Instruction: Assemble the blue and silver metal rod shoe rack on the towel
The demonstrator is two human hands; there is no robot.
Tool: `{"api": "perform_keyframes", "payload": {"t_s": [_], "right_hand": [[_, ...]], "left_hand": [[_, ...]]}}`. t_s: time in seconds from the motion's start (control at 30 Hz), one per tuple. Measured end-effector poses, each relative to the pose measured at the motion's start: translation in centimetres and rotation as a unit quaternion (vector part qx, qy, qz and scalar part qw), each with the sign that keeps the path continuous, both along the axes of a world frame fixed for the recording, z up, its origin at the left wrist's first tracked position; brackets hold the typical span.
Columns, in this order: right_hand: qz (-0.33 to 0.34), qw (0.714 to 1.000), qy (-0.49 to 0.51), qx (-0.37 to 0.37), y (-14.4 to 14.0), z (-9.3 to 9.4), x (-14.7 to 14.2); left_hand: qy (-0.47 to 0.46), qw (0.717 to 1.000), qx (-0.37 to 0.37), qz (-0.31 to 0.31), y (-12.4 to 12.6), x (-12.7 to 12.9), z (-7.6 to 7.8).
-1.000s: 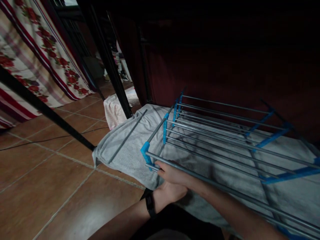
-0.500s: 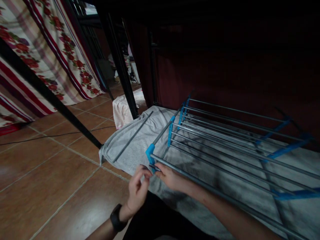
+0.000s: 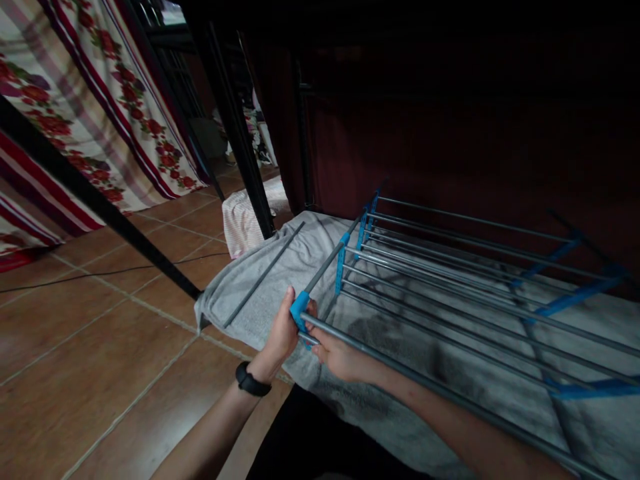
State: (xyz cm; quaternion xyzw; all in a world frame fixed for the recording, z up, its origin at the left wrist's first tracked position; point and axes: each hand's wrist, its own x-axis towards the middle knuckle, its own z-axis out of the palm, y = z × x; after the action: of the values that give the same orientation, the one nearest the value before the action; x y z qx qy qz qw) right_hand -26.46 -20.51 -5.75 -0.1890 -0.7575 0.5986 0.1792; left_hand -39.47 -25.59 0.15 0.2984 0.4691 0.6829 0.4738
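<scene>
1. The drying rack [image 3: 450, 280] lies flat on the grey towel [image 3: 260, 287], stretching from centre towards 3 o'clock. It looks light and stiff, with smooth, slippery rods; the blue corner joint [image 3: 299, 308] gives the surest hold.
2. The left hand [image 3: 281, 333] wraps that joint; the right hand [image 3: 340, 353] curls under the near rod [image 3: 425, 383].
3. Half a second ago the left hand hovered open below the joint.

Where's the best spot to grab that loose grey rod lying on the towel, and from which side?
Probably near its middle, from above. The loose rod lies flat on the towel, left of the rack, with bare cloth on both sides. Pinching across its thin width at mid-length should keep it level. The left hand, now on the rack's blue corner, is nearest.
</scene>
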Motion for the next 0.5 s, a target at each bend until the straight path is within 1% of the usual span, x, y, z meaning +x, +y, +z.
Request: {"api": "perform_keyframes", "payload": {"t_s": [0.07, 0.17, 0.27, 0.37, 0.5], "right_hand": [[-0.012, 1.000, 0.020, 0.020, -0.1, 0.2, -0.2], [-0.013, 1.000, 0.015, 0.023, -0.4, 0.4, -0.4], [0.000, 1.000, -0.009, 0.023, -0.6, 0.9, -0.2], [0.019, 0.999, -0.037, 0.023, -0.5, 1.8, 0.2], [0.037, 0.996, -0.071, 0.051, -0.3, 3.0, 0.8]], "left_hand": [[0.023, 0.999, -0.008, -0.028, 0.5, -0.1, 0.1], [0.034, 0.997, -0.017, -0.063, 0.9, -0.4, -0.2], [0.032, 0.997, -0.013, -0.063, 0.9, -0.5, -0.3], [0.036, 0.998, -0.009, -0.054, 0.9, -0.5, -0.2], [0.038, 0.998, -0.016, -0.053, 0.9, -0.6, -0.4]]}}
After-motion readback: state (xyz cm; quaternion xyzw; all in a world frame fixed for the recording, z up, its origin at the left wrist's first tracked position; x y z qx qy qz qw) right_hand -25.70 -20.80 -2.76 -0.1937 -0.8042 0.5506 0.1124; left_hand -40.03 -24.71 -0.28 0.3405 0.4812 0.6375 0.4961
